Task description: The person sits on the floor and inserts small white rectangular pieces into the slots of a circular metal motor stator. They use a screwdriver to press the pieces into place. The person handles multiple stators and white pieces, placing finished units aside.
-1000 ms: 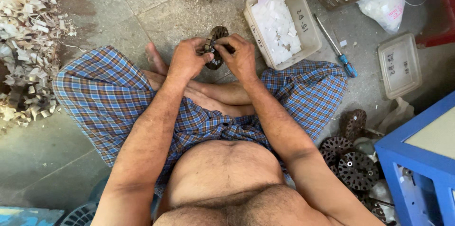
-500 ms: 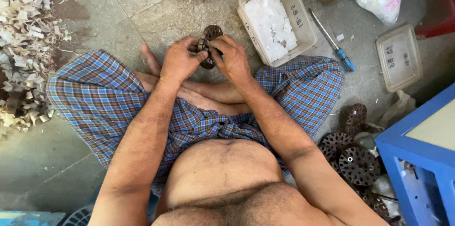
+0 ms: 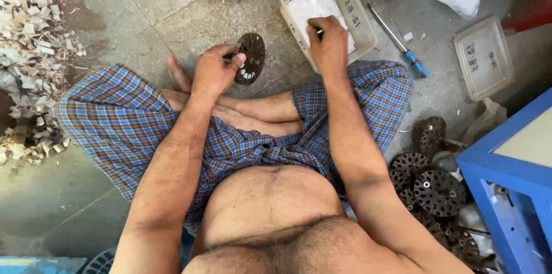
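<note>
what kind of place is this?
Probably a small floor-level workshop for motor parts: slotted round metal cores piled on the concrete floor, a tray of white paper slips, a screwdriver. The left hand holds one core.

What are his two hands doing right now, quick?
Left hand: closed, holding the dark round slotted disc.
Right hand: in the beige tray, fingers pinching at the white paper slips.
</note>
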